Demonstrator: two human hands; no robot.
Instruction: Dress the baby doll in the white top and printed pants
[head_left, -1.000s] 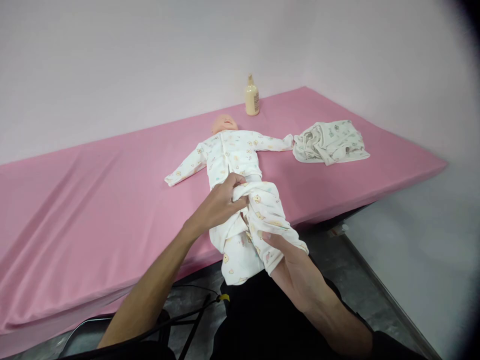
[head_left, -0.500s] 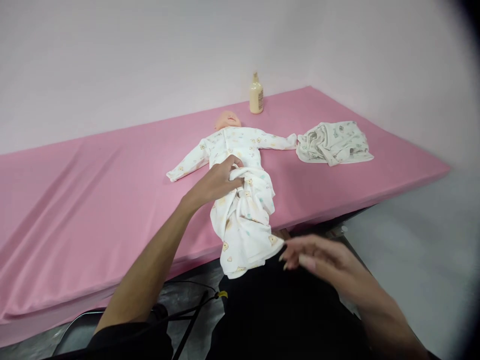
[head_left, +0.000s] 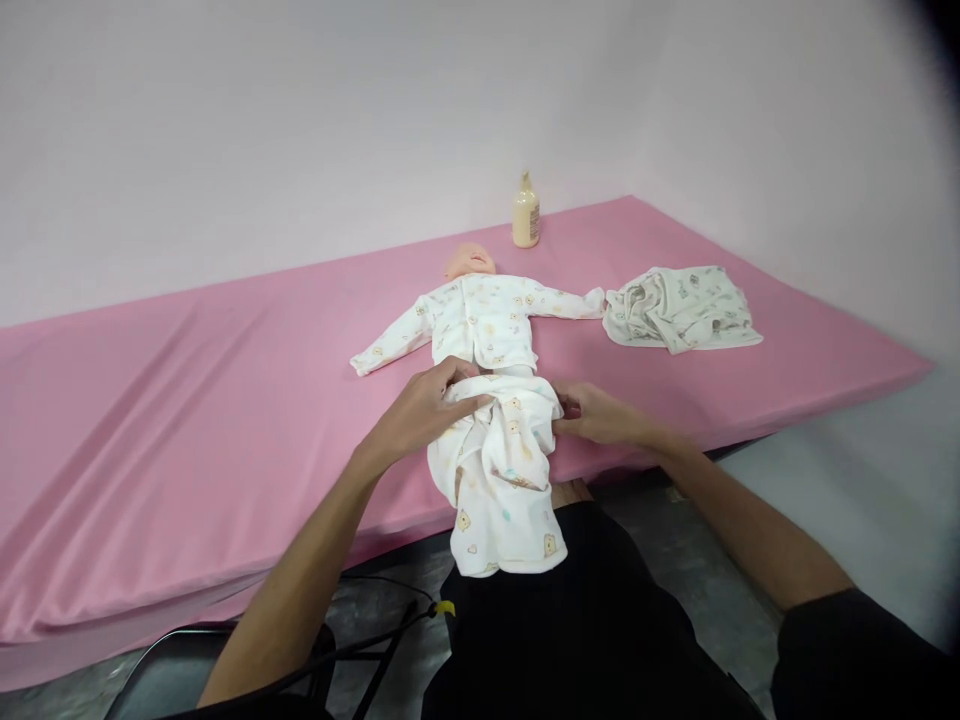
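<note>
A baby doll lies on its back, head toward the wall, wearing a white printed jacket with its sleeves spread to both sides. Over its lower body are white baby pants with a bear print, bunched at the waist, the legs hanging past the table's front edge. My left hand pinches the waistband at its left side. At the opposite side of the waistband, my right hand is closed on the fabric. The doll's legs are hidden by the cloth.
A pink-covered table runs along the wall. A cream pump bottle stands near its back edge. To the right lies a crumpled white printed cloth, by the doll's sleeve. A dark chair is below at left.
My right hand has moved up from beside the lower hem to the waistband and gripped it. The waistband sits flatter across the doll. My left hand keeps its hold. The view has shifted slightly.
</note>
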